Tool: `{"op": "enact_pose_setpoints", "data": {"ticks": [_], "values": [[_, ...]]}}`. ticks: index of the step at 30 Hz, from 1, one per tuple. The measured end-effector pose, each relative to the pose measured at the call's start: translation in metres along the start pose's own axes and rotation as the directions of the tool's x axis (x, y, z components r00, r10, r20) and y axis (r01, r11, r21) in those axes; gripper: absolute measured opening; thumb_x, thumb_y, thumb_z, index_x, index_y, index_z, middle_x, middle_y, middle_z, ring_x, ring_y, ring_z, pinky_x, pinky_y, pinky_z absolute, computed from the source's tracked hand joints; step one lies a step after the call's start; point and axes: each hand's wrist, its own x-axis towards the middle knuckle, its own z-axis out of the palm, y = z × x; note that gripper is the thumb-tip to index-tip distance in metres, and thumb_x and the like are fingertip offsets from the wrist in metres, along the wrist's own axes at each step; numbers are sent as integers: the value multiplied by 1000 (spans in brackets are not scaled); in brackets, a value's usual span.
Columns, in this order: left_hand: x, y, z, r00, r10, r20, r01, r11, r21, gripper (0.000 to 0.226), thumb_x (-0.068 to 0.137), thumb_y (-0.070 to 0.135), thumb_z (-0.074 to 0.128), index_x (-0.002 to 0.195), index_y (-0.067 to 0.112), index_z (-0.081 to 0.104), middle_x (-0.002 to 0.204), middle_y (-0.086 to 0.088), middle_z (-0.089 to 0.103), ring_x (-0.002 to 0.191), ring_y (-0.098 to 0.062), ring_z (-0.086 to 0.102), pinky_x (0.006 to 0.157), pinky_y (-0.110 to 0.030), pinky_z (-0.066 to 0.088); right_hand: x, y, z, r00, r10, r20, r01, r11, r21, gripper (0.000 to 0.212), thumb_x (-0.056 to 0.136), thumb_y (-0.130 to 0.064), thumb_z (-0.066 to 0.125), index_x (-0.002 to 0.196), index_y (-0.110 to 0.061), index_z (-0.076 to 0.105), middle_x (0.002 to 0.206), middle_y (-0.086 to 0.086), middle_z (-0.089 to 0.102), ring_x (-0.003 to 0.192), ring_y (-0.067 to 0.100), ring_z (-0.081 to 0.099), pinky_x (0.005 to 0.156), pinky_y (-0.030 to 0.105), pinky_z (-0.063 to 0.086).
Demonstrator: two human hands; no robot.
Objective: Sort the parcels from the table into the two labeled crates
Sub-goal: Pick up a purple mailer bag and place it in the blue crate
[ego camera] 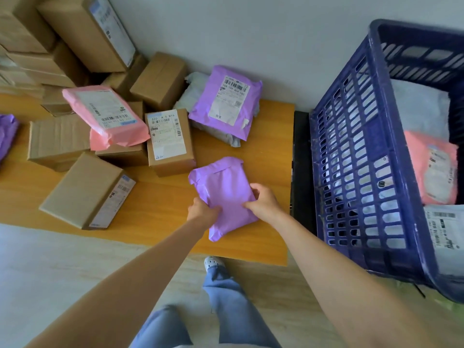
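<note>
A purple mailer bag point(223, 187) lies plain side up near the front right of the wooden table point(271, 151). My left hand point(203, 212) grips its near left edge, and my right hand point(263, 200) grips its right edge. Right of the table stands a blue slatted crate point(356, 156) holding a pink mailer point(434, 167) and white parcels point(444, 229). Further back on the table lie a second purple mailer point(226, 104) with a label, a pink mailer point(105, 114) and several cardboard boxes, one labelled box point(170, 141) close to the held bag.
More cardboard boxes point(82, 33) are stacked at the back left against the wall. Another purple bag point(6, 134) shows at the left edge. A box point(85, 189) overhangs the table's front edge. My legs and a shoe point(213, 263) stand on the floor below.
</note>
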Motion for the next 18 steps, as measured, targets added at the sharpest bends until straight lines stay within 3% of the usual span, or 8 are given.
{"op": "enact_pose_setpoints", "data": {"ticks": [4, 6, 9, 13, 18], "values": [[-1, -9, -3, 997, -15, 73, 27, 984, -177, 40, 85, 19, 70, 116, 0, 53, 107, -14, 60, 103, -32, 61, 85, -41, 54, -20, 0, 7, 998, 53, -43, -48, 992, 113, 49, 80, 5, 67, 126, -5, 57, 121, 9, 63, 110, 20, 58, 90, 28, 47], [-3, -16, -7, 995, -10, 101, 33, 972, -234, 22, 84, 17, 71, 97, 9, 54, 92, -8, 60, 88, -25, 61, 73, -36, 54, -31, 0, 11, 995, 74, -63, -62, 983, 172, 52, 80, 9, 67, 129, -3, 54, 124, 10, 61, 112, 18, 56, 88, 23, 45], [-9, -25, -14, 989, 13, 146, 32, 952, -303, 23, 84, 13, 73, 82, 15, 50, 79, -1, 57, 74, -18, 58, 57, -29, 52, -50, -1, 18, 990, 93, -109, -66, 972, 228, 55, 79, 10, 68, 131, -2, 53, 119, 8, 60, 107, 14, 54, 84, 22, 43], [-19, -30, -31, 985, 97, 140, -48, 947, -318, 26, 82, 9, 71, 78, 14, 46, 85, -10, 55, 79, -25, 54, 81, -46, 54, -79, -5, 27, 981, 100, -164, -44, 948, 315, 47, 80, 11, 66, 124, -5, 57, 117, 10, 65, 102, 21, 60, 81, 28, 48], [-45, -36, -72, 954, 264, 141, -203, 917, -344, 11, 86, 9, 61, 82, 16, 54, 89, -8, 57, 78, -26, 54, 79, -42, 54, -119, -25, 40, 968, 114, -222, -14, 914, 406, 46, 82, 6, 66, 125, -9, 56, 114, 5, 64, 107, 24, 62, 86, 35, 52]]}}
